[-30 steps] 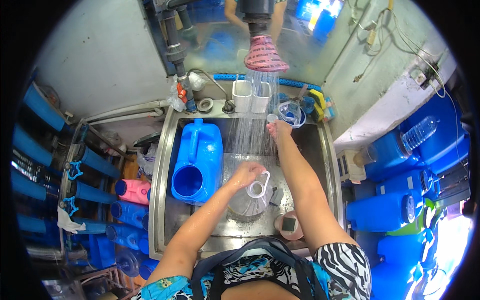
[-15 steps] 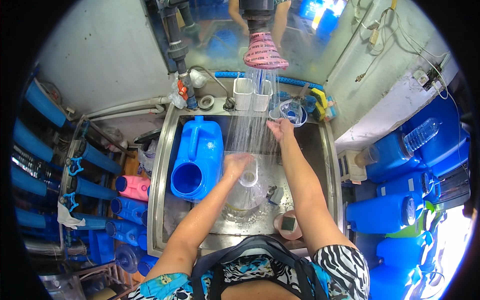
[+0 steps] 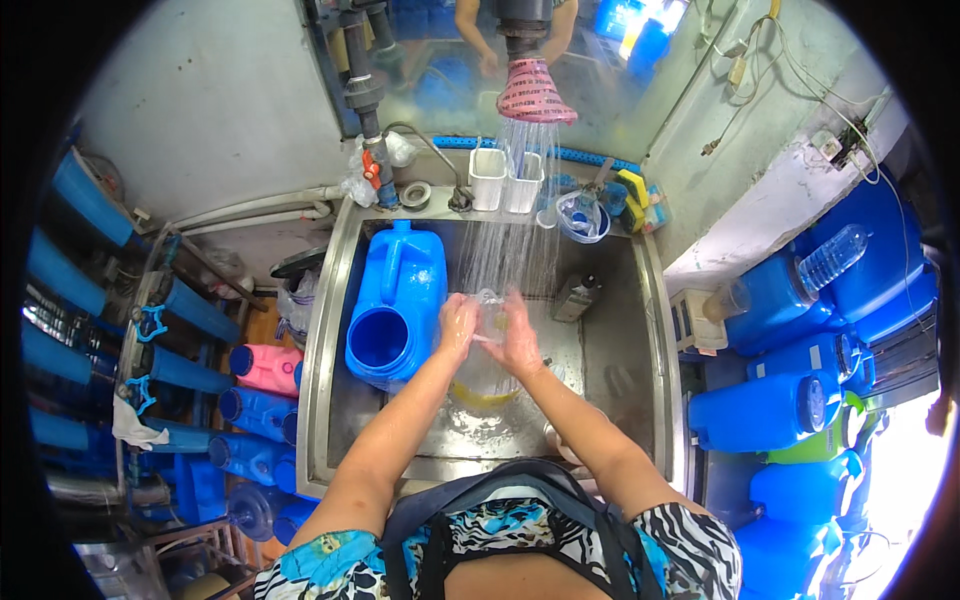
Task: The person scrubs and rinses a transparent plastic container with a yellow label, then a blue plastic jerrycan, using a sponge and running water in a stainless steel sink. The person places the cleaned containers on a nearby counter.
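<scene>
Water pours from a shower head (image 3: 536, 92) wrapped in pink printed tape. Under the stream, a clear plastic jug (image 3: 491, 312) stands in the metal sink, its outline blurred by water. My left hand (image 3: 460, 324) is wrapped against the left of its upper part, and my right hand (image 3: 518, 343) closes around the right side. Spray partly hides the fingertips of both. To the left of my left hand, a big blue jug (image 3: 398, 300) lies with its wide mouth uncovered and facing me.
A dark-capped bottle (image 3: 577, 298) stands at the sink's right. White holders (image 3: 488, 180), a small tub (image 3: 582, 218) and a yellow sponge (image 3: 633, 187) line the back ledge. Blue containers (image 3: 752, 412) crowd the right side; pink (image 3: 266, 369) and blue jugs sit left.
My right hand has come down from the tub at the back ledge to the clear jug. My left hand stays at the jug, shifted slightly. The dark-capped bottle is now visible.
</scene>
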Available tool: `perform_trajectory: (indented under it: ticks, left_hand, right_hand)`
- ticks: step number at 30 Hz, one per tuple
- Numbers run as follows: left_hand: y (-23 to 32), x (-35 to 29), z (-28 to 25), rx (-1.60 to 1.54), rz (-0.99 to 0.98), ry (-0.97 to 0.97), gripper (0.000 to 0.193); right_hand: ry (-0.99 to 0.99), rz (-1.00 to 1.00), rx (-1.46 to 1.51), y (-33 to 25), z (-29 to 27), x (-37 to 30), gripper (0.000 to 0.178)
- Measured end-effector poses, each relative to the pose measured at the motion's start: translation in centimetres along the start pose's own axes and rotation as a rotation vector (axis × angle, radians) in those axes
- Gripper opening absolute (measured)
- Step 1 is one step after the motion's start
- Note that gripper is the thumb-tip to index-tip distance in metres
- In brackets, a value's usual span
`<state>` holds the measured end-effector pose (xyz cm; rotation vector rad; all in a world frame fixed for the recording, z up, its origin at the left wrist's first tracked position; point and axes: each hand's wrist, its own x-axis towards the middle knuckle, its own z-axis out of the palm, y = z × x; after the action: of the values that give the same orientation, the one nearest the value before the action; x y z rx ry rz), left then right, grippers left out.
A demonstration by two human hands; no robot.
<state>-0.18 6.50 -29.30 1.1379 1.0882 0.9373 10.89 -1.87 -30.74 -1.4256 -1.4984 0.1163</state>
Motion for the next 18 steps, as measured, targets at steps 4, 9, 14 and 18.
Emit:
perform_trajectory:
  ticks: [4, 9, 14, 18]
  left_hand:
    - [-3.1, -3.9, -1.0, 0.399, 0.475, 0.059, 0.019]
    - [-10.4, -8.6, -3.3, 0.217, -0.137, 0.042, 0.02]
    - [-13.2, -8.1, -4.4, -0.301, -0.926, 0.272, 0.08]
    - [-11.5, -8.3, -3.1, -0.85, -0.877, 0.08, 0.094]
  right_hand:
    - [0.098, 0.216, -0.115, 0.8, 0.1, 1.3, 0.039]
    - [0.053, 0.003, -0.214, -1.8, -2.0, 5.2, 0.026]
    - [0.02, -0.119, -0.345, -8.2, -5.9, 14.3, 0.031]
    - [0.028, 0.155, -0.476, -13.8, -8.2, 19.3, 0.037]
